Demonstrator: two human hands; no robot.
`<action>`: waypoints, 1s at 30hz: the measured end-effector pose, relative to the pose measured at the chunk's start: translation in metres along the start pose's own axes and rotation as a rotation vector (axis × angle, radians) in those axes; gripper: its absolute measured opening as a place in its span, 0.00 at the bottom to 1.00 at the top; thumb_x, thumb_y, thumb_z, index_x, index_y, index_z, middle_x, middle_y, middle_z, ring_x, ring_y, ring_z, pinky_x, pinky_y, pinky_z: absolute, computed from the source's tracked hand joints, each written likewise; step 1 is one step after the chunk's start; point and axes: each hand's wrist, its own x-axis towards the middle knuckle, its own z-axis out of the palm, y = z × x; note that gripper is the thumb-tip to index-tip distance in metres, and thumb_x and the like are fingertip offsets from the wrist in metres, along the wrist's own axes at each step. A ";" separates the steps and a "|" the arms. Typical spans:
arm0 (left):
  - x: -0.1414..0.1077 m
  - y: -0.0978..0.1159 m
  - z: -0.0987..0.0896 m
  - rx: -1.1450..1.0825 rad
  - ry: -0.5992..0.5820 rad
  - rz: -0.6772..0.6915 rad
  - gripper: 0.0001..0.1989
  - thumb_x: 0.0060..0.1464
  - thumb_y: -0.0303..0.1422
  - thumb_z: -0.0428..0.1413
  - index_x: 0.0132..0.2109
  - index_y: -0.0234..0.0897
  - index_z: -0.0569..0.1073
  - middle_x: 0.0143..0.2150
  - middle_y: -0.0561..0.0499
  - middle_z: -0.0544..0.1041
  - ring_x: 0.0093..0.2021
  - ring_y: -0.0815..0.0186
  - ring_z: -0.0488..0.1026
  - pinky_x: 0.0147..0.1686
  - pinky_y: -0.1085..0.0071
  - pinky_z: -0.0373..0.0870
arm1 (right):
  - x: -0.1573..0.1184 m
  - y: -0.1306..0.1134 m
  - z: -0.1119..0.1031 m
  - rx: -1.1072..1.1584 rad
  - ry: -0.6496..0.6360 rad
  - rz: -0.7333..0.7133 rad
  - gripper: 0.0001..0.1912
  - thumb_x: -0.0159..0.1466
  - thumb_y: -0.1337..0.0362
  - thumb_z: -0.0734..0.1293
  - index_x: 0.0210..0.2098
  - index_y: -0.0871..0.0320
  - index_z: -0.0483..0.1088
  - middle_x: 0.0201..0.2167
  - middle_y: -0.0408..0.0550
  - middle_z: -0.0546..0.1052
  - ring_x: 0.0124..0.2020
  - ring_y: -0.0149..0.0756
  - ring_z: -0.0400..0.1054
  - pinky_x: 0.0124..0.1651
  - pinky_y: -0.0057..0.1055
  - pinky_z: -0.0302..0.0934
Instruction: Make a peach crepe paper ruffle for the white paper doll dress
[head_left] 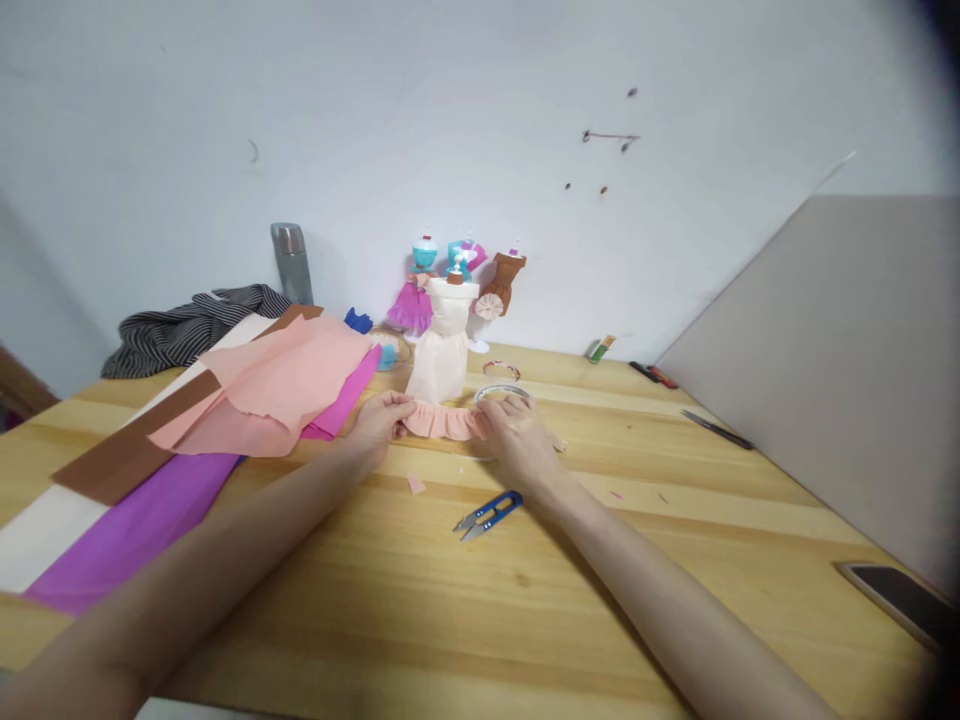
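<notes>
A gathered strip of pink ruffle (444,422) is stretched between my two hands at the hem of a small mannequin's white dress (439,362). My left hand (380,423) pinches the strip's left end, and my right hand (517,435) closes on its right end. Just behind the right hand lies a roll of tape (501,391), partly covered by the fingers. Blue thread snips (487,516) rest on the table in front of the hands, near a small pink scrap (415,484).
Sheets of pink (281,385), brown (124,450) and purple (135,530) material lie at left, with a striped cloth (191,325) and bottle (292,263) behind. Dressed mannequins, including a brown one (504,282), stand by the wall. A phone (900,597) and a knife (718,429) are at right.
</notes>
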 end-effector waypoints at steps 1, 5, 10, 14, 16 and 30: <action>0.000 0.000 0.000 0.004 0.004 0.003 0.12 0.36 0.29 0.64 0.27 0.33 0.68 0.21 0.54 0.70 0.19 0.75 0.65 0.17 0.78 0.56 | 0.000 0.000 0.001 0.001 0.003 -0.002 0.07 0.62 0.73 0.60 0.34 0.62 0.70 0.27 0.49 0.74 0.32 0.38 0.61 0.40 0.33 0.47; -0.001 0.000 0.001 0.013 0.030 0.021 0.14 0.35 0.29 0.64 0.28 0.35 0.65 0.22 0.55 0.70 0.19 0.75 0.65 0.17 0.78 0.56 | 0.000 0.001 0.003 0.006 -0.004 -0.009 0.08 0.63 0.73 0.60 0.36 0.62 0.70 0.27 0.50 0.74 0.32 0.39 0.61 0.41 0.34 0.47; 0.002 -0.004 0.001 0.032 0.052 0.043 0.16 0.35 0.29 0.63 0.30 0.37 0.63 0.22 0.57 0.70 0.19 0.75 0.65 0.18 0.78 0.56 | 0.000 0.002 0.004 0.003 -0.012 0.002 0.08 0.64 0.72 0.60 0.37 0.62 0.70 0.28 0.51 0.74 0.33 0.39 0.62 0.42 0.34 0.49; 0.005 -0.005 0.002 0.053 0.068 0.051 0.15 0.35 0.28 0.62 0.29 0.37 0.63 0.21 0.58 0.68 0.18 0.75 0.64 0.18 0.78 0.55 | 0.001 0.001 0.004 -0.003 -0.001 0.003 0.08 0.65 0.71 0.59 0.36 0.62 0.70 0.27 0.50 0.74 0.33 0.39 0.62 0.42 0.34 0.49; 0.005 -0.004 0.003 0.055 0.073 0.047 0.15 0.35 0.28 0.61 0.29 0.37 0.63 0.20 0.59 0.67 0.18 0.76 0.63 0.17 0.78 0.54 | 0.000 0.001 0.004 -0.002 0.007 0.007 0.08 0.65 0.71 0.59 0.37 0.61 0.70 0.27 0.50 0.74 0.33 0.39 0.62 0.42 0.34 0.49; -0.005 0.010 0.005 -0.016 -0.016 -0.035 0.12 0.40 0.26 0.62 0.34 0.35 0.68 0.27 0.53 0.73 0.24 0.72 0.69 0.23 0.76 0.64 | 0.001 0.001 0.007 -0.005 0.045 0.033 0.08 0.65 0.70 0.60 0.36 0.61 0.71 0.26 0.50 0.73 0.33 0.39 0.61 0.41 0.34 0.48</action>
